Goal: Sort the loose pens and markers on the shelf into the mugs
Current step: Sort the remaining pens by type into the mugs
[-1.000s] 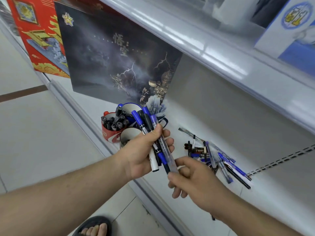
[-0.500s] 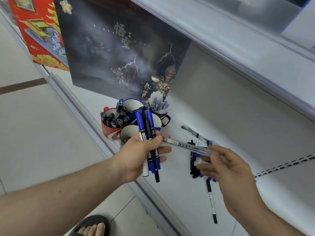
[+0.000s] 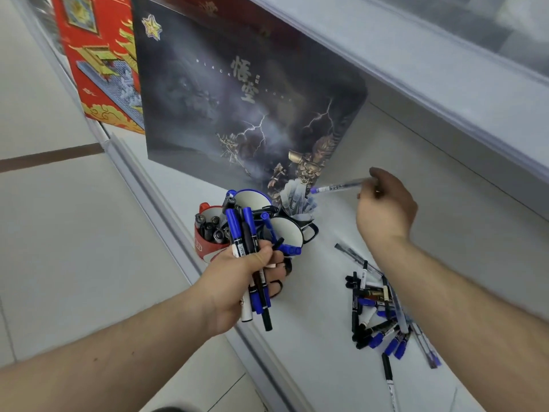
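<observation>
Right hand [image 3: 383, 208] is pinching a clear pen [image 3: 338, 186], its blue tip hovering just above the black mug [image 3: 309, 230] stuffed with clear pens. Left hand [image 3: 237, 288] is gripping a bundle of markers [image 3: 246, 233] in front of the red mug [image 3: 205, 248]. Loose pens [image 3: 377, 313] are lying on the shelf [image 3: 312, 352], right of the mugs.

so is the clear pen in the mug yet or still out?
Out. The right hand holds the clear pen level, tip just above the clear-pen mug.
</observation>
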### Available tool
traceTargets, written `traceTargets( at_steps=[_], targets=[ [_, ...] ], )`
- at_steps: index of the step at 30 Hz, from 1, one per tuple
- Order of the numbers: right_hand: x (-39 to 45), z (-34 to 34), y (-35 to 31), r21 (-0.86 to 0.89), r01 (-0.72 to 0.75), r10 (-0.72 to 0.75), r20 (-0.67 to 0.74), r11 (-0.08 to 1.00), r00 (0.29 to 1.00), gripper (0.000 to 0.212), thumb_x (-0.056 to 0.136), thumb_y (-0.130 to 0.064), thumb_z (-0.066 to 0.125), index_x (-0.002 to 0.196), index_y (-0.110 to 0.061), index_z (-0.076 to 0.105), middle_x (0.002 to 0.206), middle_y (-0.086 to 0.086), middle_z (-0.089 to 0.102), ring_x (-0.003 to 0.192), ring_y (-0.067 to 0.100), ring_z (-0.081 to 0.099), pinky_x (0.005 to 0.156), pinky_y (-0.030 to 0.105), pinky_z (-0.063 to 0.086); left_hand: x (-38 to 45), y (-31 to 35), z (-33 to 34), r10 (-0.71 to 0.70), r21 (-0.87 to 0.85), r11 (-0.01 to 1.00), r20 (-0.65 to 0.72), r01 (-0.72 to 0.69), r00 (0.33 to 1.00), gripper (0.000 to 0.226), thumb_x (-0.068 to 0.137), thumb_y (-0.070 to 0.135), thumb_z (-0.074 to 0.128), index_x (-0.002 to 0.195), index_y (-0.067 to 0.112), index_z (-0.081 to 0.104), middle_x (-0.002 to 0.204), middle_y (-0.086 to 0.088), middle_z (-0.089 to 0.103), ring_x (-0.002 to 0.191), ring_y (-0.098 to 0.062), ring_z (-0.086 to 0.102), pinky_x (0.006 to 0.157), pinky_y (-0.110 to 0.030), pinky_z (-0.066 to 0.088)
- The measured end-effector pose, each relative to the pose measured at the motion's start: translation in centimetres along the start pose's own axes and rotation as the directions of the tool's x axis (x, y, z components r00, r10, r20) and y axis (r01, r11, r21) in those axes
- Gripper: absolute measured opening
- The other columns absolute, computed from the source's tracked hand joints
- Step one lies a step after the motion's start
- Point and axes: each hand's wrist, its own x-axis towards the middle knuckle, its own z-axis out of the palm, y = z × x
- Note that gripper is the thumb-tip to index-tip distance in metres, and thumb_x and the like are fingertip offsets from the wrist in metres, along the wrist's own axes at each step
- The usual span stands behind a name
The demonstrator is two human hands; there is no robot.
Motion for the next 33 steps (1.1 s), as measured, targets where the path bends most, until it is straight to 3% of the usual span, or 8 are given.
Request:
traceTargets(
  at_steps=[5, 9, 14, 17, 23, 28, 30, 33],
  targets=[
    [0.0, 5.5, 2.3, -0.246, 0.146, -0.119, 0.121, 0.958, 0.985, 0.036, 0.095, -0.017, 0.051, 0.129, -0.017, 0.063, 0.109, 0.01, 0.073, 0.101, 0.032, 0.065, 0.09, 0.03, 0.049, 0.9, 0.3, -0.6, -0.042, -0.074, 0.996, -0.002, 0.041, 0.999, 0.007, 0.095, 0.01, 0.06, 0.095, 0.017, 0.063, 0.074, 0.0, 0.067, 0.065, -0.017, 0.068, 0.058, -0.03, 0.056],
    [-0.7, 8.2, 3.2, -0.354, 0.173, -0.113, 0.184, 0.919, 0.976, 0.039, 0.095, -0.021, 0.051, 0.133, -0.026, 0.049, 0.096, 0.012, 0.071, 0.086, 0.039, 0.064, 0.074, 0.045, 0.055, 0.8, 0.5, -1.3, -0.05, -0.056, 0.997, 0.027, 0.051, 0.998, 0.01, 0.094, 0.008, 0.059, 0.101, 0.014, 0.064, 0.078, -0.002, 0.069, 0.069, -0.019, 0.069, 0.067, -0.034, 0.057],
    [-0.4, 9.6, 4.0, -0.495, 0.316, -0.182, 0.3, 0.809, 0.936, 0.02, 0.097, -0.019, 0.051, 0.113, -0.015, 0.062, 0.08, 0.017, 0.069, 0.079, 0.039, 0.059, 0.072, 0.037, 0.046, -0.1, 1.1, -2.2, -0.091, -0.041, 0.994, 0.138, 0.097, 0.986, 0.018, 0.093, -0.001, 0.055, 0.104, 0.012, 0.06, 0.077, -0.004, 0.068, 0.068, -0.021, 0.066, 0.067, -0.034, 0.055],
    [-0.2, 10.1, 4.2, -0.584, 0.408, -0.167, 0.423, 0.702, 0.891, 0.017, 0.095, -0.013, 0.049, 0.091, -0.013, 0.066, 0.064, 0.003, 0.057, 0.075, 0.034, 0.057, 0.07, 0.03, 0.028, -0.3, 1.1, -2.5, -0.108, -0.003, 0.994, 0.193, 0.111, 0.975, 0.02, 0.092, -0.003, 0.056, 0.103, 0.013, 0.061, 0.083, -0.005, 0.069, 0.07, -0.022, 0.066, 0.068, -0.035, 0.054],
    [-0.6, 9.3, 3.5, -0.635, 0.46, -0.052, 0.552, 0.62, 0.832, 0.03, 0.099, -0.034, 0.033, 0.098, -0.026, 0.062, 0.103, -0.006, 0.06, 0.12, 0.023, 0.046, 0.096, 0.04, 0.027, -0.6, 0.9, -2.0, -0.124, 0.092, 0.99, 0.224, 0.105, 0.967, 0.02, 0.092, -0.003, 0.057, 0.103, 0.013, 0.064, 0.086, -0.004, 0.07, 0.071, -0.021, 0.067, 0.067, -0.034, 0.056],
    [-3.5, 3.3, -2.2, -0.243, 0.136, 0.012, 0.524, 0.961, 0.852, 0.028, 0.098, -0.03, 0.048, 0.1, -0.011, 0.069, 0.097, 0.008, 0.069, 0.085, 0.027, 0.063, 0.079, 0.035, 0.053, -1.1, 0.6, -0.1, -0.151, 0.252, 0.964, 0.259, 0.084, 0.954, 0.018, 0.094, -0.001, 0.057, 0.107, 0.01, 0.06, 0.086, -0.004, 0.071, 0.07, -0.02, 0.066, 0.067, -0.035, 0.056],
    [-5.8, -0.7, -4.7, -0.111, -0.045, 0.101, 0.58, 0.993, 0.808, 0.03, 0.097, -0.032, 0.049, 0.094, -0.012, 0.071, 0.09, 0.006, 0.071, 0.062, 0.018, 0.059, 0.059, 0.023, 0.05, -1.8, 0.8, 1.2, -0.172, 0.344, 0.937, 0.3, 0.062, 0.938, 0.016, 0.094, 0.0, 0.057, 0.106, 0.01, 0.06, 0.085, -0.004, 0.072, 0.07, -0.02, 0.066, 0.068, -0.035, 0.056],
    [-9.0, -6.9, -7.3, -0.056, -0.12, 0.126, 0.674, 0.991, 0.728, 0.029, 0.097, -0.044, 0.049, 0.095, -0.024, 0.07, 0.086, 0.0, 0.069, 0.053, 0.011, 0.056, 0.053, 0.021, 0.042, -3.0, 1.6, 3.5, -0.206, 0.507, 0.862, 0.362, -0.007, 0.909, 0.013, 0.095, 0.001, 0.056, 0.104, 0.009, 0.06, 0.083, -0.003, 0.072, 0.069, -0.019, 0.067, 0.067, -0.033, 0.055]
  ],
)
